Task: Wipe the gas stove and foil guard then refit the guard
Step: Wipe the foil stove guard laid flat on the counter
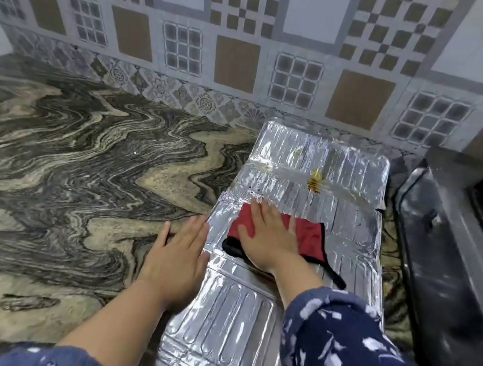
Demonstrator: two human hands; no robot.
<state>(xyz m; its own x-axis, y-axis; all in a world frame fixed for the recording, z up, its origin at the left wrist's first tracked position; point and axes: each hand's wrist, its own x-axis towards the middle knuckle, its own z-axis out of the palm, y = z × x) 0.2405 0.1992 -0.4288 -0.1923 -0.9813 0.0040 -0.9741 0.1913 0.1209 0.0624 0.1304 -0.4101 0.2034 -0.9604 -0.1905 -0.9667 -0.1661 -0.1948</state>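
Note:
The silver foil guard (244, 322) lies flat and unfolded on the marbled counter, running from the wall toward me. A yellow-brown stain (315, 181) marks its far panel. A red cloth with black trim (308, 236) rests on the guard's middle panel. My right hand (269, 236) presses flat on the cloth, fingers spread. My left hand (179, 255) lies flat and open along the guard's left edge, holding nothing. The black gas stove (453, 252) stands to the right of the guard, partly cut off by the frame.
The swirled brown and grey stone counter (59, 167) stretches to the left. A patterned tile wall (256, 56) rises behind it. A narrow strip of counter separates the guard from the stove's side.

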